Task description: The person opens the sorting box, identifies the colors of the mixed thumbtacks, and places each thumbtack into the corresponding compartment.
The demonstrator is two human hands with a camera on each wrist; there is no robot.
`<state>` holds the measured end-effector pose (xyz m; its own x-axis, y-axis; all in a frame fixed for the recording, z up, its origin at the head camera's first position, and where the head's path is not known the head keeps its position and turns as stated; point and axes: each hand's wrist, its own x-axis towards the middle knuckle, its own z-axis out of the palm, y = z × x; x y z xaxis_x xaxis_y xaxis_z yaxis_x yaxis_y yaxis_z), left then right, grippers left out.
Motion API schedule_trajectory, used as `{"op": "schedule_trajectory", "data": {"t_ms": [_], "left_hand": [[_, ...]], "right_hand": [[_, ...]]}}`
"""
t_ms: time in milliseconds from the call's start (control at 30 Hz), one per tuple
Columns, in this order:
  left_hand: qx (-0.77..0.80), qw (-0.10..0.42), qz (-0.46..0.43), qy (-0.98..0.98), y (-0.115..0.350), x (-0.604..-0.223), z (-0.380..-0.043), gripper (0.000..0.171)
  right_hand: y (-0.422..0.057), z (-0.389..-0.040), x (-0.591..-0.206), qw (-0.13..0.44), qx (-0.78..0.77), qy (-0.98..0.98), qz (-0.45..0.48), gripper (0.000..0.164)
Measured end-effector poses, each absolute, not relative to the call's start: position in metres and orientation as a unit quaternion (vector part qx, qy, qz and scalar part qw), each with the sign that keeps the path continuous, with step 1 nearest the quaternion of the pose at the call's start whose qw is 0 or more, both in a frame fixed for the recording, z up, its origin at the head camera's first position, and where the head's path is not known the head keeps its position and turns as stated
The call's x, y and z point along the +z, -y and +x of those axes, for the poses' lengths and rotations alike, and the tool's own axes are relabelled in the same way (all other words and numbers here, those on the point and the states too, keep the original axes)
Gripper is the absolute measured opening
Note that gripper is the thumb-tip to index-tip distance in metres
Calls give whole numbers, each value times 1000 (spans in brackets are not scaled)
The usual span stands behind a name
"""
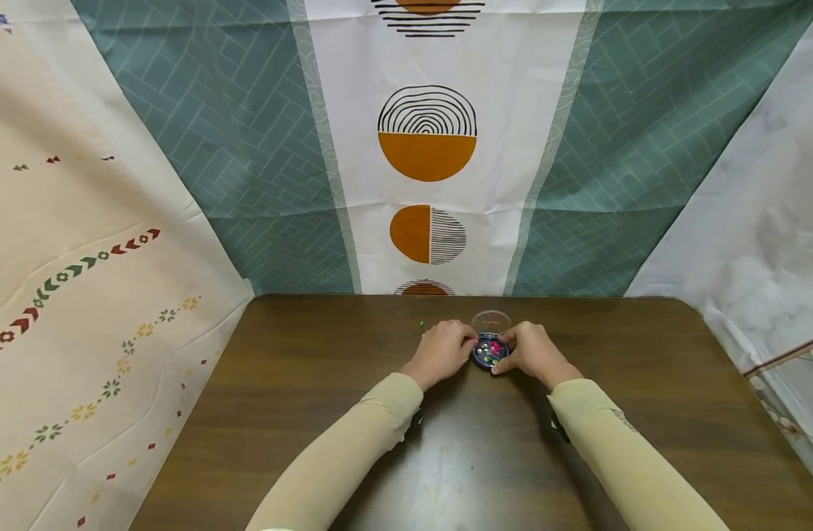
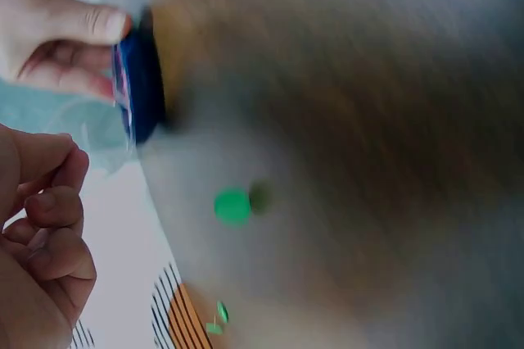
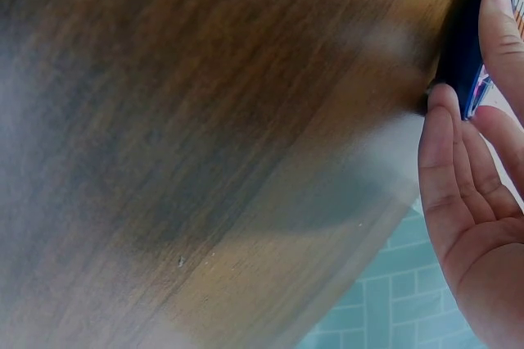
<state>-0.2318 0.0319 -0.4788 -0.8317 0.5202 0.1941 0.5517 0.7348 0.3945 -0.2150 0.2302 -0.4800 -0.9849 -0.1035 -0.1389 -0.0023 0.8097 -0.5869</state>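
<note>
A small round dark-blue case [image 1: 484, 363] stands on the table with its clear lid [image 1: 491, 319] raised at the back. Inside are small silver, pink and green pieces. My right hand [image 1: 531, 352] grips the case from the right, thumb at its near edge and fingers along the side; the right wrist view shows the case's blue underside [image 3: 461, 56] tilted. My left hand [image 1: 443, 351] is at the case's left edge. Its fingers are curled with the tips together in the left wrist view, and nothing shows between them.
A small green piece [image 1: 422, 324] lies on the brown table [image 1: 300, 413] behind my left hand. The left wrist view shows a green piece [image 2: 233, 206] close up and smaller green bits [image 2: 223, 312] farther off. A patterned cloth [image 1: 426, 243] hangs behind the table's far edge.
</note>
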Motion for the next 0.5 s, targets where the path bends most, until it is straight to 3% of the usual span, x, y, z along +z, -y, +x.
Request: {"op": "schedule_trajectory", "data": {"t_ms": [500], "left_hand": [[-259, 23, -248, 933, 32, -464, -241, 19]], "right_hand": [[-230, -215, -480, 93, -307, -947, -20, 73]]}}
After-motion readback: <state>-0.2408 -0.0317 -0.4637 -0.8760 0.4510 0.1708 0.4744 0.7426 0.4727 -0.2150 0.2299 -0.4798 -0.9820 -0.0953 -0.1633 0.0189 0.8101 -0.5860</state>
